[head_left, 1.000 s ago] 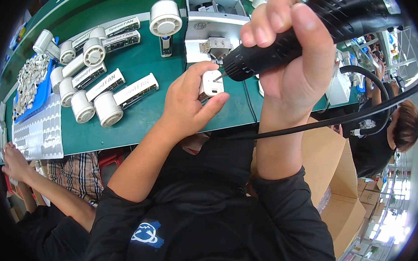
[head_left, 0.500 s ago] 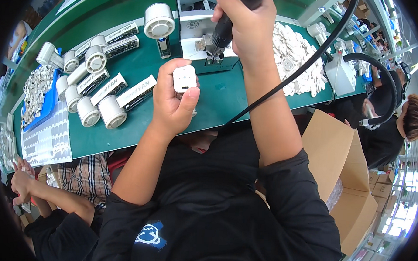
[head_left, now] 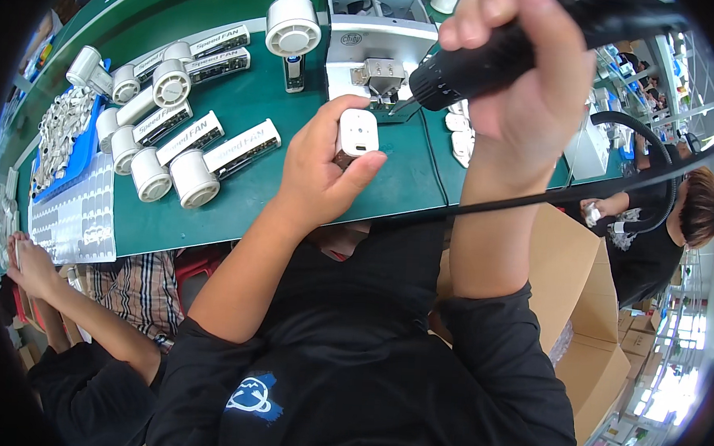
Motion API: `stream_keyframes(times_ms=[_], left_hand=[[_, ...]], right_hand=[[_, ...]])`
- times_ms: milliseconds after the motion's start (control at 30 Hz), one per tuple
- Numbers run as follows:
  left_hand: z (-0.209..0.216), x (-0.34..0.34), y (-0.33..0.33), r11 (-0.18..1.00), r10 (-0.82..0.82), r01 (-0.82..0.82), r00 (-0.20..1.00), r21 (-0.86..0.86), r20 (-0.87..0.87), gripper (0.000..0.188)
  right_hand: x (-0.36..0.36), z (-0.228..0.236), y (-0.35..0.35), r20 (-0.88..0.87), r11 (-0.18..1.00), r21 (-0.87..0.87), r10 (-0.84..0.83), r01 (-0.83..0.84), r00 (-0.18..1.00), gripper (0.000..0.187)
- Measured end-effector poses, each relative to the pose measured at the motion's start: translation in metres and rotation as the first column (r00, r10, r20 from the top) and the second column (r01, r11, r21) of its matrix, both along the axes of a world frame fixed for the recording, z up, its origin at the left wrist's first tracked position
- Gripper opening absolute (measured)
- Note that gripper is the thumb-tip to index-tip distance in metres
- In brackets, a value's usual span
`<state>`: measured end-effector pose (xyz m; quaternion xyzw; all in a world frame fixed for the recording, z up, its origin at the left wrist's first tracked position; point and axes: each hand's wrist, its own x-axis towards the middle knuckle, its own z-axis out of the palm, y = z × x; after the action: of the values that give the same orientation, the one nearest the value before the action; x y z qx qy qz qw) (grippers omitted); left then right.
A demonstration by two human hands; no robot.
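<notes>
My left hand [head_left: 321, 164] is closed round a white handheld fan [head_left: 359, 132]. The flat end of its handle, with a small port and little holes, faces up; the rest is hidden by my fingers. My right hand [head_left: 530, 87] grips a black electric screwdriver [head_left: 463, 74], tilted with its bit pointing down and left. The bit's tip is just right of the fan's end and apart from it, in front of the screw feeder [head_left: 356, 55]. Several white fans [head_left: 193, 180] with open handles lie at the left of the green bench, and one fan [head_left: 292, 33] stands beside the feeder.
A blue tray [head_left: 79, 163] of small parts and a sheet of light pieces [head_left: 74, 219] lie far left. White plastic parts [head_left: 460, 136] show partly behind my right arm. The black cable [head_left: 485, 206] crosses my right forearm. An open cardboard box [head_left: 562, 264] stands at right; co-workers sit both sides.
My right hand has drawn the screwdriver away from the screw feeder, to the right, and tipped it flatter. My left hand has shifted a little right with the fan. The view has moved slightly.
</notes>
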<state>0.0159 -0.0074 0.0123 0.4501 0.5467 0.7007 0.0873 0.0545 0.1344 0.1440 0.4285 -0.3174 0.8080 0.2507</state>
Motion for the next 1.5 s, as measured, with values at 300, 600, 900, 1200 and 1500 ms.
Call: stream_keyframes(times_ms=[300, 600, 900, 1200, 1500], left_hand=[[0.003, 0.001, 0.001, 0.991, 0.071, -0.086, 0.987, -0.104, -0.141, 0.044], [0.003, -0.002, -0.001, 0.988, 0.051, -0.068, 0.991, -0.141, -0.124, 0.045], [-0.007, -0.003, 0.005, 0.987, -0.02, 0.003, 0.994, -0.161, -0.104, 0.05], [-0.014, -0.006, -0.013, 0.999, -0.045, 0.045, 0.998, 0.005, 0.034, 0.061], [0.038, -0.016, -0.038, 0.982, -0.08, 0.1, 0.989, -0.163, 0.126, 0.054]], right_hand=[[-0.013, 0.003, -0.005, -0.059, 0.987, 0.128, -0.095, 0.102, 0.994, 0.039], [0.016, 0.014, -0.041, 0.485, 0.768, 0.262, -0.628, 0.584, 0.608, 0.04], [0.019, 0.006, -0.013, 0.354, 0.755, 0.356, -0.654, 0.55, 0.668, 0.04], [0.001, -0.014, 0.013, 0.456, 0.574, 0.448, -0.806, 0.685, 0.376, 0.038], [0.015, -0.068, 0.027, 0.41, 0.382, 0.416, -0.889, 0.825, 0.205, 0.048]])
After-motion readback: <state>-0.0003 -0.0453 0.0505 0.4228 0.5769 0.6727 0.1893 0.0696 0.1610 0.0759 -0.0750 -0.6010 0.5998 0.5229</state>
